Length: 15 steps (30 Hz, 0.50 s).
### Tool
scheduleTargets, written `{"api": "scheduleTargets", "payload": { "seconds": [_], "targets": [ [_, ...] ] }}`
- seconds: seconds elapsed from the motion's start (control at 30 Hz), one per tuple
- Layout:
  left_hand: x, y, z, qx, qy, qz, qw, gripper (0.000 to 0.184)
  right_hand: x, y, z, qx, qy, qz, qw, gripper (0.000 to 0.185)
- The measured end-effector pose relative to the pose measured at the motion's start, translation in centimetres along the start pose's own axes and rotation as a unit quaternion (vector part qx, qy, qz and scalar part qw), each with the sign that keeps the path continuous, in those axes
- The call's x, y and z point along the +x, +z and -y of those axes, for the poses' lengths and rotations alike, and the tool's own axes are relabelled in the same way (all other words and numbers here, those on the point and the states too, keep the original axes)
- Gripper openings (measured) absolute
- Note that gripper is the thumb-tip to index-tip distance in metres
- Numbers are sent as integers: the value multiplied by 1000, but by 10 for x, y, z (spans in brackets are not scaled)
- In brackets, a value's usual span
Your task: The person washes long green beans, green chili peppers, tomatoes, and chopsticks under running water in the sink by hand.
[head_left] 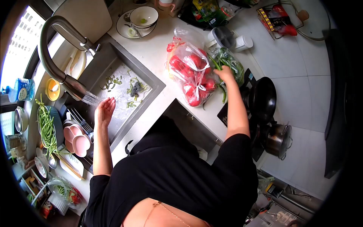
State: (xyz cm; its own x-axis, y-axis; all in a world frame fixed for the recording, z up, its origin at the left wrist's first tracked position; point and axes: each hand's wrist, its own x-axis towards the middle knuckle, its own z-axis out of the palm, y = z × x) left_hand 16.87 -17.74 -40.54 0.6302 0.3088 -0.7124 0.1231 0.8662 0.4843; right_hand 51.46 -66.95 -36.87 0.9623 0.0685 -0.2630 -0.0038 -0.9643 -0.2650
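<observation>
Faucet [72, 87] running; left hand [105, 109] held open, palm up, at its spray. Over the tabletop [158, 59], beside bagged red produce [193, 62], a long green pepper [214, 62] is gripped by the right hand [226, 75]; it should be lifted gently, unsnagged.

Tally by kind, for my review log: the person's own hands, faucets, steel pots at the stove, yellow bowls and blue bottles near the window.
Hands: 2 (left hand, right hand)
Faucet: 1
Steel pot: 1
Yellow bowl: 1
Blue bottle: 1
Total: 6
</observation>
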Motion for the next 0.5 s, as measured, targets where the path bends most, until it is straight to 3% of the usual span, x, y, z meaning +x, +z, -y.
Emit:
{"api": "scheduleTargets", "payload": {
  "seconds": [0.13,0.17,0.23,0.3,0.33,0.4,0.43,0.5],
  "targets": [
    [-1,-11,5,-9,0,-2,1000,22,-43,-75,11,183,-33,-46,982,33],
    [0,-16,6,-16,-1,-3,1000,22,-66,-91,26,289,-16,-45,956,28],
    [0,-21,5,-15,-3,-9,1000,22,-91,-89,15,325,-23,-47,944,25],
    [0,-24,4,-11,-3,-10,1000,22,-105,-72,-3,299,-3,-110,948,26],
    [-1,-21,3,-15,-6,-27,1000,22,-114,-68,-3,375,32,-181,909,27],
    [0,-24,1,-19,-1,-13,1000,22,-126,-70,-10,507,-15,-333,795,18],
    [-1,-26,-2,-15,1,-8,1000,22,-138,-80,-2,589,-49,-375,714,13],
    [1,-29,-8,-33,-2,-9,999,21,-163,-107,17,641,-40,-369,673,8]
  ]
}}
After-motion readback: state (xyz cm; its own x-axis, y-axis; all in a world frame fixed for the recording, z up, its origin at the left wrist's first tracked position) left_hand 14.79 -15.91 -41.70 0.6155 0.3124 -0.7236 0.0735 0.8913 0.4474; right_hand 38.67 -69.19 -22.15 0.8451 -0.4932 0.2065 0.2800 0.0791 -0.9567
